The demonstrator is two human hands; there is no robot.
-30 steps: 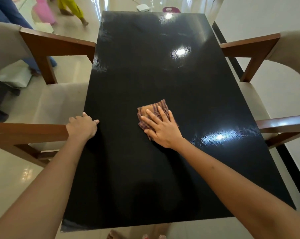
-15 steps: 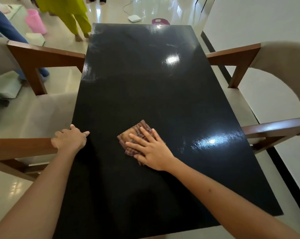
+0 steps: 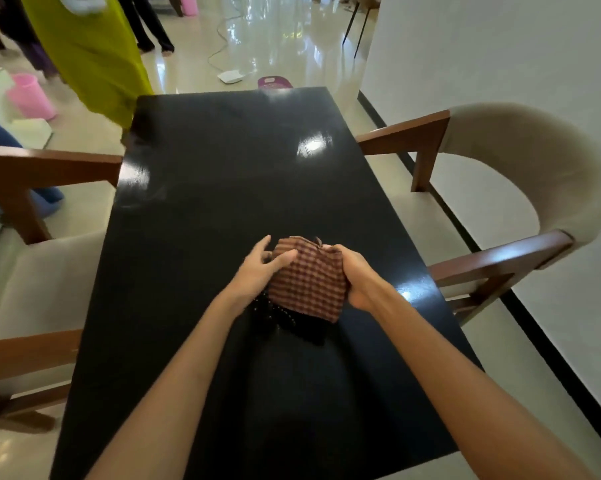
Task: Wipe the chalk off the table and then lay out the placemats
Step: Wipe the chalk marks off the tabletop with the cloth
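1. The checked cloth (image 3: 307,289), brown with dark stripes, is held up over the middle of the black bench (image 3: 223,188), at the centre of the frame.
2. The right hand (image 3: 352,277) grips the cloth's right edge, its fingers curled into the bunched fabric at the top right corner.
3. The left hand (image 3: 259,270) meets the cloth's upper left side; the thumb lies across the fabric and the fingers are spread and only lightly bent, so whether it truly pinches the cloth cannot be told.
4. The cloth's lower edge hangs toward the bench, where a dark reflection shows beneath it; whether it touches the surface cannot be told.
5. The glossy bench top shows bright light reflections toward its far and right parts.
6. A wooden armchair with pale upholstery (image 3: 520,174) stands at the right of the frame, close to the bench edge, and another chair (image 3: 32,174) stands at the left.
7. In the upper left, a person in a yellow-green garment (image 3: 91,53) stands near the bench's far corner, with a pink bucket (image 3: 31,98) on the shiny floor further left.
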